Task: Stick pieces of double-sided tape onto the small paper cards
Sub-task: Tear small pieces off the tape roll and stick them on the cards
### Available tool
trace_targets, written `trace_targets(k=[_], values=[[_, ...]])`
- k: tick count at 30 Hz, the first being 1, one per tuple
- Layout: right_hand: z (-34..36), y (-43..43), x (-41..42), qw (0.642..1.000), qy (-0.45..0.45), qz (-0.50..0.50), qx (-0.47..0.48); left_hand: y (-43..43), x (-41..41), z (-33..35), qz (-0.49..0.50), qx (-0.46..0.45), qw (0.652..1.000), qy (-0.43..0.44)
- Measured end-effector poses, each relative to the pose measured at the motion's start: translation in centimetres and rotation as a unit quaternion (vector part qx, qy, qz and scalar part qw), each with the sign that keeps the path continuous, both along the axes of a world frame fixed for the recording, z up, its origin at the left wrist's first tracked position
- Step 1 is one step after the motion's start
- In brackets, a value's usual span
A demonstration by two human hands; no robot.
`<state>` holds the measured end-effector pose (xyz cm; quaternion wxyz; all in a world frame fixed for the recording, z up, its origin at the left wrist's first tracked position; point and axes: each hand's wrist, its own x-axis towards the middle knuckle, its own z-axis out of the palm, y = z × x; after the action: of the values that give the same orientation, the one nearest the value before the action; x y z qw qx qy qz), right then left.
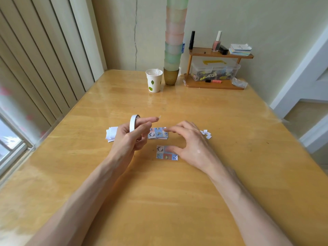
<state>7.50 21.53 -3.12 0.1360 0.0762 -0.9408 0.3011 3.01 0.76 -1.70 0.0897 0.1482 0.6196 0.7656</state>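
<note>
My left hand (pixel 132 137) holds a white roll of double-sided tape (pixel 133 123) upright, with fingers curled through and around it. A small clear piece of tape (pixel 159 117) sticks to the tip of its outstretched index finger. One small patterned paper card (pixel 164 152) lies flat on the wooden table (pixel 159 192), and my right hand (pixel 190 142) rests its thumb on that card's right part, fingers spread above. A stack of the same patterned cards (pixel 158 133) lies just behind, between the two hands.
White folded papers (pixel 111 134) lie left of my left hand, and small white backing scraps (pixel 206 134) lie right of my right hand. A paper cup (pixel 154 80), a tall stack of coloured cups (pixel 174 50) and a wooden shelf (pixel 215 68) with a box stand at the back.
</note>
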Motion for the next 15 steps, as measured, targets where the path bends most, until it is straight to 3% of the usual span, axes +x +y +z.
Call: trace_targets(k=[2,5,15], values=[[0.2,-0.3,0.0,0.990,-0.006,-0.010,-0.144,0.0,0.0,0.1,-0.024,-0.002,1.000,-0.011],[1.2,-0.8,0.1,0.945,-0.045,0.015,-0.324,0.2,0.2,0.1,-0.056,-0.010,0.998,-0.023],[2.2,-1.1,0.8,0.915,-0.061,0.064,-0.393,0.1,0.1,0.1,-0.086,-0.021,0.996,-0.021]])
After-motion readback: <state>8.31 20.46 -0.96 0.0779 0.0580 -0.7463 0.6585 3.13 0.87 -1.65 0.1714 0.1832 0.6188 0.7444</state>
